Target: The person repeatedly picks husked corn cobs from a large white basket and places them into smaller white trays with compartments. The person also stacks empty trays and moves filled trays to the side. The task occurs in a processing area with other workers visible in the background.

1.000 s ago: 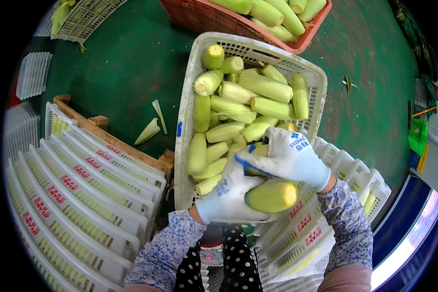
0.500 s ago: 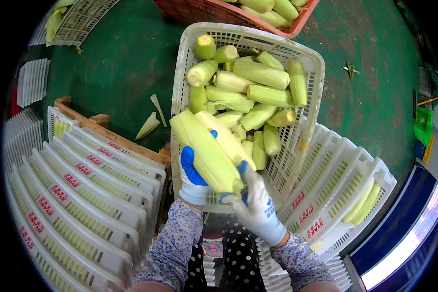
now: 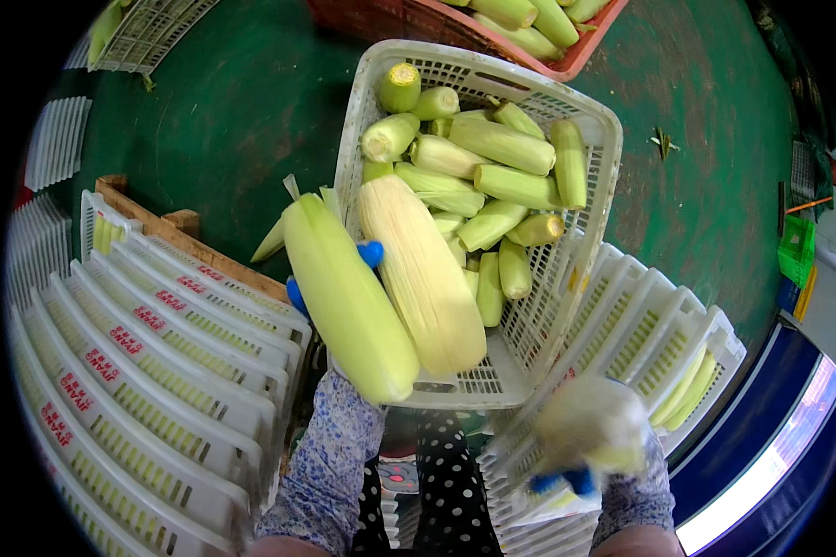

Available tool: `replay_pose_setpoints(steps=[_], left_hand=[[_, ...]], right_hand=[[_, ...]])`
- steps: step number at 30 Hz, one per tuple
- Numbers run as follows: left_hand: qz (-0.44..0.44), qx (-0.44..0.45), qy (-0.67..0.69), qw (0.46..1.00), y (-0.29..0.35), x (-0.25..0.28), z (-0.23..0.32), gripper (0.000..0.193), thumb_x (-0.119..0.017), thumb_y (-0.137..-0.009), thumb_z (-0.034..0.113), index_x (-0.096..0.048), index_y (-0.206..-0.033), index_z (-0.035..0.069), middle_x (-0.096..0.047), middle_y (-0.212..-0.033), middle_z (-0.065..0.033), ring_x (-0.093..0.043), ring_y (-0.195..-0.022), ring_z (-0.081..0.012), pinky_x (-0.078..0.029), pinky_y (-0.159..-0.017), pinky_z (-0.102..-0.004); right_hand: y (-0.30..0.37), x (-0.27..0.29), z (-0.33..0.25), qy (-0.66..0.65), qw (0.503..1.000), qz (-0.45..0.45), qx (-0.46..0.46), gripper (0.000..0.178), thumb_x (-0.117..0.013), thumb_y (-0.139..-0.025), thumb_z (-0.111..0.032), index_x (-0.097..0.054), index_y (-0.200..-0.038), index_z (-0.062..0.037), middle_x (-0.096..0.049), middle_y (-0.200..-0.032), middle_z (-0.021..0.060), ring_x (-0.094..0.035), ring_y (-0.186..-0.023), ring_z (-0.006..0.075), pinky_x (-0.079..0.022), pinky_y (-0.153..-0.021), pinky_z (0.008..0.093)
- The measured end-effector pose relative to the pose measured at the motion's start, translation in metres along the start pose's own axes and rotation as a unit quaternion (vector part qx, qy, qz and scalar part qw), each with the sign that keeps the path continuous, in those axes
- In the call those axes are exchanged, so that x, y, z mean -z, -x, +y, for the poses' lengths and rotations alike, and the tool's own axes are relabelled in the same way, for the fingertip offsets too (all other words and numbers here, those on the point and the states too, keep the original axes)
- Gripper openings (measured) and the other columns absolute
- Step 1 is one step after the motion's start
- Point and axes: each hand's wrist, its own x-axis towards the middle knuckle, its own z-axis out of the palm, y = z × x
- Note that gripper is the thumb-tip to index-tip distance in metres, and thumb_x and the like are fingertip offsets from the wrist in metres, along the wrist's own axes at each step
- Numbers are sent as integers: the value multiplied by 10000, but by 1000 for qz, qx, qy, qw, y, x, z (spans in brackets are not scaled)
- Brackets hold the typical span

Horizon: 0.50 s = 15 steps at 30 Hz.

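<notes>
Our left hand point(image 3: 330, 306) is wrapped under two big corn ears point(image 3: 381, 278), holding them up over the near edge of the white basket point(image 3: 585, 121). Our right hand point(image 3: 590, 436) is blurry above the white trays point(image 3: 641, 325), so we cannot tell its grip.

You hold two long husked corn cobs side by side: a pale green one point(image 3: 348, 302) and a yellowish one point(image 3: 421, 271).

Left hand point(image 3: 344, 288) raised and gripping; right hand point(image 3: 590, 436) low, blurred.
</notes>
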Motion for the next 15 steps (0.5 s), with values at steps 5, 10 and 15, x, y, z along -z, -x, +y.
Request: replay_pose_setpoints(steps=[5, 10, 15], left_hand=[[-28, 90, 169, 981, 7, -25, 30, 668, -499, -912, 560, -431, -1357, 67, -563, -1247, -199, -575, -1111, -345, -489, -948, -527], [-39, 191, 213, 957, 12, -11, 28, 716, -557, -883, 537, -419, -1381, 42, -549, -1242, -230, -600, -1032, -404, -498, -909, -566], [-58, 163, 238, 956, 23, -9, 7, 682, -558, -880, 538, -454, -1347, 52, -552, -1230, -241, -591, -1040, -415, -500, -906, -565]], right_hand=[[-16, 99, -27, -235, 929, 167, 232, 914, -600, -838, -571, -241, -1450, 5, -318, -1463, 228, -371, -1332, 322, -384, -1050, 470], [-74, 156, 66, 362, 833, 403, -117, 655, -653, -871, -415, -454, -1333, 3, -527, -1315, 199, -529, -1189, 300, -424, -1017, 417], [-138, 196, 188, 921, 308, 131, -200, 477, -574, -842, -153, -484, -1310, -152, -464, -1352, 93, -467, -1189, 278, -380, -960, 460]])
